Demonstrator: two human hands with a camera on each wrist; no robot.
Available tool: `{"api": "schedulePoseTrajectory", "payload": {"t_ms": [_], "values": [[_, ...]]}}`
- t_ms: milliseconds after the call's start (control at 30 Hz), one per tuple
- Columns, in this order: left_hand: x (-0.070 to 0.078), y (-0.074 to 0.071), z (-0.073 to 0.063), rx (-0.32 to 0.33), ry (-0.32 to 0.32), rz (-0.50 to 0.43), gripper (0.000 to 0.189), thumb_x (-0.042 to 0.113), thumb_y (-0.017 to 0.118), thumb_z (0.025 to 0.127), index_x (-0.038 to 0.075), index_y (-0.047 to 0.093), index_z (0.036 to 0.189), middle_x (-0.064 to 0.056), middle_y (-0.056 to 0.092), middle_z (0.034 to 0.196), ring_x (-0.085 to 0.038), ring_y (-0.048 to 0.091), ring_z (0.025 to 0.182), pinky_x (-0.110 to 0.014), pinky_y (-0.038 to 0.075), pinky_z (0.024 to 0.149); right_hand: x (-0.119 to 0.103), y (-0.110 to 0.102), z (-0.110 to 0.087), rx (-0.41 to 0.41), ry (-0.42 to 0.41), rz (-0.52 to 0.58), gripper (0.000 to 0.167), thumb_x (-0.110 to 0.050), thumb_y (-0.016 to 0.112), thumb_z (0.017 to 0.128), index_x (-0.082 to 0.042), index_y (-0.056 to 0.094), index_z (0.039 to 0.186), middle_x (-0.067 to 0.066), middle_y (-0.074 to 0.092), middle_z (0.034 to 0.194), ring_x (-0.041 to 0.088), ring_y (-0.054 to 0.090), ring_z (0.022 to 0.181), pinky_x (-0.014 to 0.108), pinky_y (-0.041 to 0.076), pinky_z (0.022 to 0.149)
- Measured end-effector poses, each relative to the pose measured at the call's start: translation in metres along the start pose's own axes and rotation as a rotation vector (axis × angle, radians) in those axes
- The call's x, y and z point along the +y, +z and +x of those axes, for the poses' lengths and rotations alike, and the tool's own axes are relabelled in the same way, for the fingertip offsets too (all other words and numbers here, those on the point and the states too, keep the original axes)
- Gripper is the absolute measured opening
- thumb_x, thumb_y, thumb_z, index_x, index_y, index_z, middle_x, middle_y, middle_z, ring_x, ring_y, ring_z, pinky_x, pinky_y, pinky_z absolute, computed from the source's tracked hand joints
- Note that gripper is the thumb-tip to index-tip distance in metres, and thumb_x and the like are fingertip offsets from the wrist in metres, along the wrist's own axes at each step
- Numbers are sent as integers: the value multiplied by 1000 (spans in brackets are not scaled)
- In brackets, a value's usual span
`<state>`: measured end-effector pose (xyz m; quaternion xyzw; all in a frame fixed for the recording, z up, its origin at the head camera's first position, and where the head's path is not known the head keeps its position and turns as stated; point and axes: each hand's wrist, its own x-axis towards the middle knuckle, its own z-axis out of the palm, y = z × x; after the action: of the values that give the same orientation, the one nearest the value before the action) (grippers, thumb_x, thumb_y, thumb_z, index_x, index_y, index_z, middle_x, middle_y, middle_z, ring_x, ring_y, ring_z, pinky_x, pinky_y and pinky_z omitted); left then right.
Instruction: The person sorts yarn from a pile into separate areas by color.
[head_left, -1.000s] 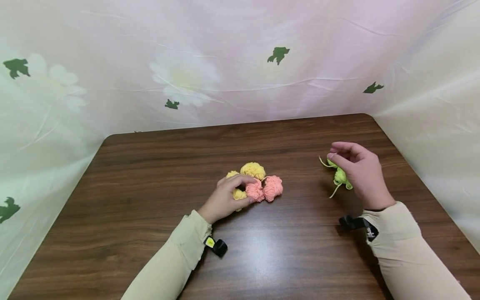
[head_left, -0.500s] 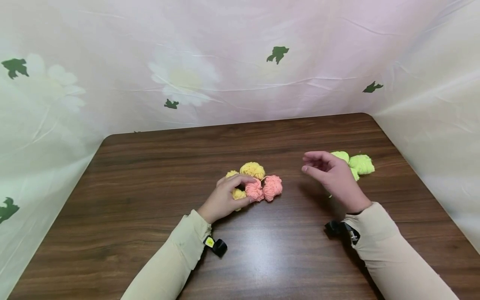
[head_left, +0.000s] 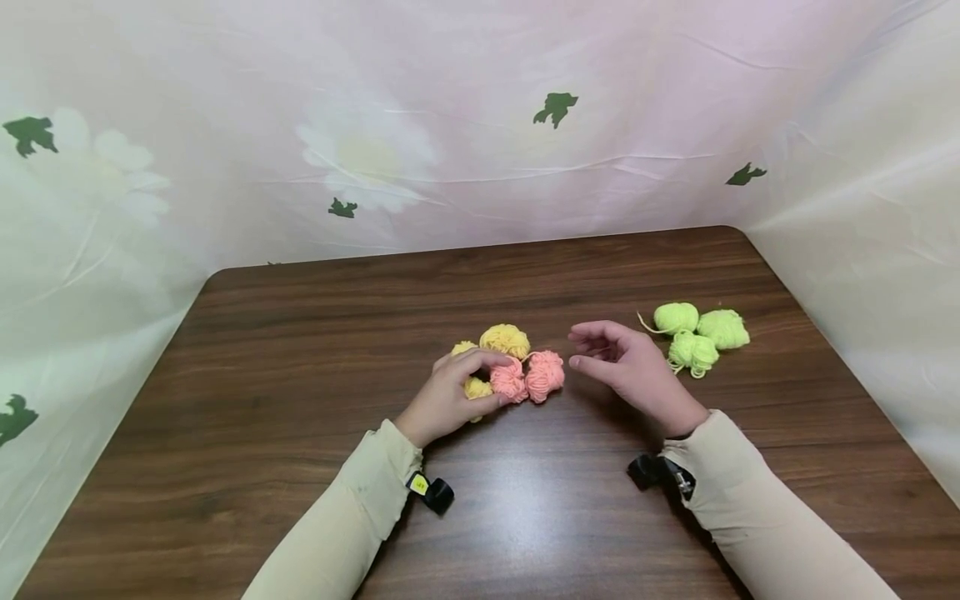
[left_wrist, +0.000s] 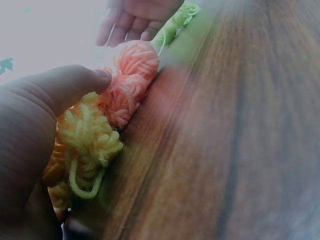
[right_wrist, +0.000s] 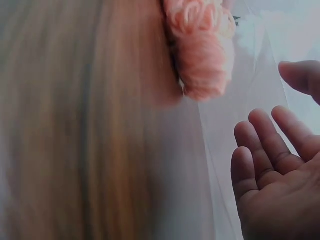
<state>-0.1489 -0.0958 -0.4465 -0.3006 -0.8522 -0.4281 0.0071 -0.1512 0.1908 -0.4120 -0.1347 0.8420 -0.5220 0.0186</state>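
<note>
My left hand (head_left: 448,397) grips the left of two pink yarn balls (head_left: 510,382), thumb in front and fingers behind. A yellow yarn ball (head_left: 477,387) sits under its palm, partly covered; in the left wrist view that yellow ball (left_wrist: 92,137) trails a loose loop. Another yellow yarn ball (head_left: 506,341) lies just behind, and a third shows past the knuckles. The second pink yarn ball (head_left: 546,377) touches the first on its right. Just right of it hovers my right hand (head_left: 637,371), holding nothing; the right wrist view shows its fingers (right_wrist: 265,140) relaxed and apart from the pink yarn.
Three green yarn balls (head_left: 723,328) lie bunched at the right, behind my right hand, with a loose strand on the left side. The dark wooden table (head_left: 315,333) ends at a flowered cloth (head_left: 450,125) at the back and sides.
My right hand has left the green yarn balls and moved left to beside the pink ones, uncovering all the green yarn. The left hand stays in place.
</note>
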Motion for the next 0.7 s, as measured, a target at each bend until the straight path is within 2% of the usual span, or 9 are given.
{"api": "schedulePoseTrajectory", "payload": {"t_ms": [167, 300, 500, 700], "values": [[0, -1, 1, -4, -14, -6, 42, 23, 81, 86, 23, 66, 125, 13, 65, 125, -3, 57, 117, -47, 25, 111, 3, 9, 3, -56, 0, 3, 40, -13, 78, 88, -2, 65, 125, 13, 70, 119, 26, 65, 105, 31, 51, 88], [0, -1, 0, -4, -11, -5, 42, 24, 81, 87, 23, 66, 126, 13, 65, 126, -2, 56, 119, -47, 25, 111, 5, 17, 5, -109, -6, 9, 44, -18, 80, 88, -3, 64, 127, 10, 70, 118, 26, 63, 108, 41, 49, 91], [1, -1, -1, -7, -10, -6, 42, 24, 81, 87, 23, 65, 126, 13, 65, 126, -2, 56, 119, -48, 25, 111, 8, 26, 6, -163, -2, -58, 50, -22, 83, 84, -11, 65, 129, 3, 69, 117, 20, 61, 100, 38, 49, 86], [0, -1, 0, 4, 9, -12, 43, 24, 81, 87, 22, 66, 126, 12, 65, 127, -3, 57, 119, -51, 24, 111, 12, 26, 4, -164, -6, -120, 50, -27, 85, 82, -18, 66, 127, 0, 67, 121, 21, 60, 106, 42, 47, 91]]}}
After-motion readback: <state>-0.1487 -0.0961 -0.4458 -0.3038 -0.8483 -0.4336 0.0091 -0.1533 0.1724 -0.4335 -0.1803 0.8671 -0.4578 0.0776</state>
